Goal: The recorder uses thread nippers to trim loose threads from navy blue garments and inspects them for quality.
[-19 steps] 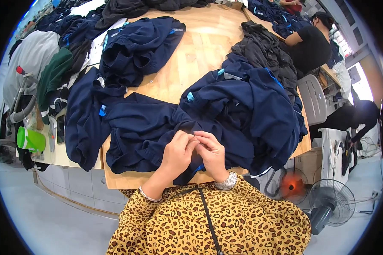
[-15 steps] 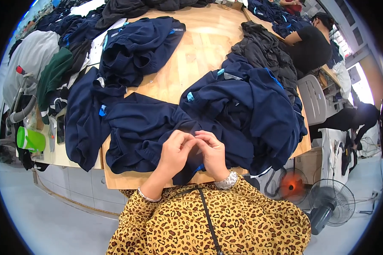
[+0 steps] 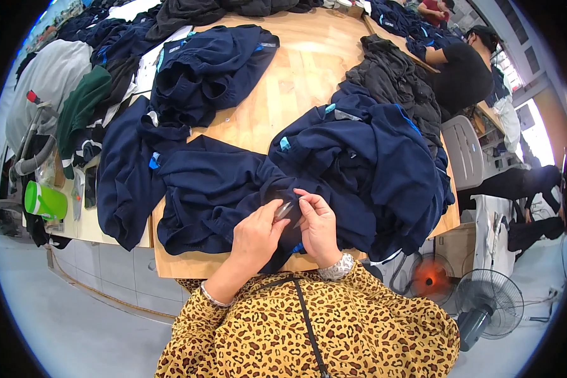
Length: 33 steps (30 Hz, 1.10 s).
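In front of my body, both hands are raised over a navy garment (image 3: pixel 211 189) that lies spread across the near part of the table. My left hand (image 3: pixel 255 236) is closed, with a small shiny, silvery piece (image 3: pixel 285 210) between thumb and fingers; its exact kind does not show. Just right of it, my right hand (image 3: pixel 319 230) pinches thumb against fingertips. Whatever it holds there is too thin and blurred to make out. The hands are close together but apart. A bright blue bit (image 3: pixel 297 247) shows on the navy cloth beside my right wrist.
Navy garments are heaped at right (image 3: pixel 397 170) and far left (image 3: pixel 208 69) of the wooden table (image 3: pixel 302 57). Dark grey clothing (image 3: pixel 390 75) lies behind. A green bucket (image 3: pixel 46 200) stands left; a fan (image 3: pixel 488 305) is at lower right. A co-worker (image 3: pixel 463 72) sits at far right.
My hands have drawn slightly apart from fingertips touching. The silvery piece now shows in my left hand. Far right, another person's arm and dark cloth have shifted.
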Tool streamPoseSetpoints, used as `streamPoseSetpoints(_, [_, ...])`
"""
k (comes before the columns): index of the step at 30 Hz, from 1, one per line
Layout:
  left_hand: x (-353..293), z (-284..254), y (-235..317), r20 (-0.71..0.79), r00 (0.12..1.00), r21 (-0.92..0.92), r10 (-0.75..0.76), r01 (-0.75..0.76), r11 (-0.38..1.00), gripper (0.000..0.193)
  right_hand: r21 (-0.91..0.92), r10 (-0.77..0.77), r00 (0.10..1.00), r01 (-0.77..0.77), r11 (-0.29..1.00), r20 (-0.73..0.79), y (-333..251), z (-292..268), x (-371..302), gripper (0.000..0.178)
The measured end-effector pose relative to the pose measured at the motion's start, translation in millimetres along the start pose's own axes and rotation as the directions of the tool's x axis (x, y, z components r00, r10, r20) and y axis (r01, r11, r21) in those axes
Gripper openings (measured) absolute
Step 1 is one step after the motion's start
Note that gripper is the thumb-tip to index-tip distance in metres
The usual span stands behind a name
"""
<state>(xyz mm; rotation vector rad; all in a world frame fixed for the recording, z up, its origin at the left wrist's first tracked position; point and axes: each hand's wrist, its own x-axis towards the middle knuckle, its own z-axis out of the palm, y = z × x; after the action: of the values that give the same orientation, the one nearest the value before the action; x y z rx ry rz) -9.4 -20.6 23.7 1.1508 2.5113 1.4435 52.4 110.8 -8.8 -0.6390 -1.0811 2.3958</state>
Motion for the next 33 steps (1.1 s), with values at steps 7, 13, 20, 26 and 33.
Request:
streamPoseSetpoints(7, [4.8, 4.7, 6.4, -0.003, 0.998, 0.076, 0.063, -0.062, 0.995, 0.024, -0.032, -0.023, 1.000, 0.023, 0.999, 0.008, -0.5, 0.2, -2.7, 0.004])
streamPoseSetpoints(13, [8.1, 7.9, 7.1, -0.002, 0.998, 0.075, 0.068, -0.068, 0.995, 0.023, -0.046, -0.032, 0.999, 0.032, 0.998, 0.008, -1.0, -0.3, -3.4, 0.004])
streamPoseSetpoints(20, [8.6, 8.1, 7.4, -0.003, 0.998, 0.076, 0.066, -0.066, 0.995, 0.022, -0.056, -0.033, 0.999, 0.034, 0.998, 0.003, -1.6, -0.2, -3.3, 0.004])
streamPoseSetpoints(26, [9.4, 5.5, 10.5, -0.001, 0.998, 0.087, 0.058, -0.058, 0.995, 0.021, -0.037, -0.029, 1.000, 0.030, 0.999, 0.010, -0.7, -1.7, -3.3, 0.004])
streamPoseSetpoints(33, [10.5, 8.3, 9.6, 0.021, 0.997, 0.123, 0.073, -0.075, 0.990, 0.021, -0.064, -0.044, 0.999, 0.045, 0.997, 0.015, 0.0, -0.4, -5.1, 0.004])
